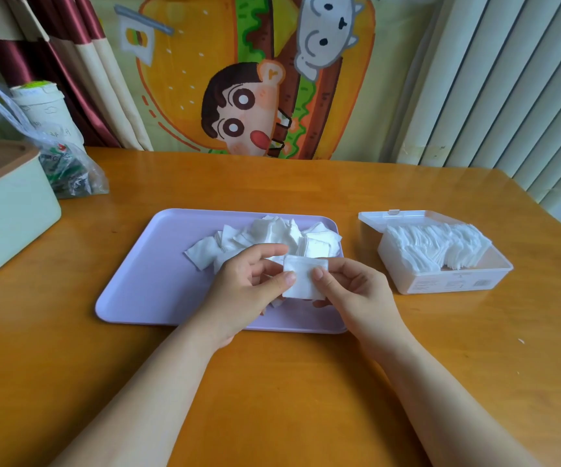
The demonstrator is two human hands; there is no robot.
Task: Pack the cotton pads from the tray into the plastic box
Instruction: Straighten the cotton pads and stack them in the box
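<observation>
Two bare forearms come in from six o'clock over the wooden table (pixel 272 399), and both hands meet above the near right part of the purple tray (pixel 144 281). Left hand (pixel 245 291) pinches the left edge of a white square cotton pad (pixel 304 278), thumb on top and fingers curled behind it. Right hand (pixel 356 291) clamps the right edge the same way, thumb pressed on the face and fingers tucked under. One pad or a thin stack? Cannot tell from here. At twelve o'clock from the hands, a loose pile of pads (pixel 272 234) lies on the far right part of the tray. Over at three o'clock from the tray sits the plastic box (pixel 454 281), lid (pixel 403 219) flipped open toward the back, with a leaning row of packed pads (pixel 437 244) inside. At nine o'clock stands a pale green bin (pixel 9 224), with a plastic bag (pixel 66 166) just behind it.
</observation>
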